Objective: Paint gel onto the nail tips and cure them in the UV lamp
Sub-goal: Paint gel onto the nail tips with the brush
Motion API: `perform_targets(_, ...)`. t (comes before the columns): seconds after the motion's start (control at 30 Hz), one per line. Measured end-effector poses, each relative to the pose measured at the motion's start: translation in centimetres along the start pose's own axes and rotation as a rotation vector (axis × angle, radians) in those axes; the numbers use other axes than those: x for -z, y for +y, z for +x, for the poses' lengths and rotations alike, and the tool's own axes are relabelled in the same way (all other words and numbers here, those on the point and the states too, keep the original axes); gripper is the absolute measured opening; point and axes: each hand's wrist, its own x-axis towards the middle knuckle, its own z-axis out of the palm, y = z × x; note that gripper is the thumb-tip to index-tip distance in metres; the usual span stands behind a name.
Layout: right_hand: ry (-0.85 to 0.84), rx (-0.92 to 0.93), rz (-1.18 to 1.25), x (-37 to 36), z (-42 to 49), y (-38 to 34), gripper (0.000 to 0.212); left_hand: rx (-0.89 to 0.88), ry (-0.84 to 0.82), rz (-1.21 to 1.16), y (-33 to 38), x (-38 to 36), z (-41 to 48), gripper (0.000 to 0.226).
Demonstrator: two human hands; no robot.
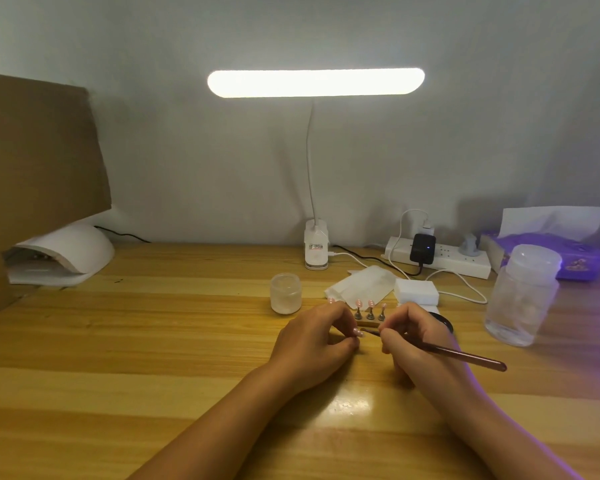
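Fingers of left hand: curling in tight, pinching one pink nail tip against the thumb.
Fingers of right hand: wrapping a gel brush pen-fashion, bristles touching that tip.
Other nail tips: standing upright on small stands just behind both hands.
Frosted jar: sitting near, behind left hand.
UV lamp: sitting far left on wooden table, well apart.
Clear plastic bottle: standing at right, beyond the brush.
Desk lamp: glowing overhead.
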Motion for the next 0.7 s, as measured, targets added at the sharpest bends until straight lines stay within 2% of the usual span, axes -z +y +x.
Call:
perform_targets(0.17,-0.028,-0.010,-0.056,-0.25,0.01,0.13,0.010,0.002,-0.005,0.009,0.11,0.06,-0.04,0.018)
perform_targets(0.43,0.048,0.006,-0.044,0.04,-0.06,0.06,0.011,-0.004,-0.005,0.012,0.18,0.06,-0.11,0.015)
perform_targets(0.7,-0.029,-0.008,-0.088,-0.31,-0.17,-0.07,0.012,-0.034,-0.001,0.064,0.26,0.01,-0.16,0.018)
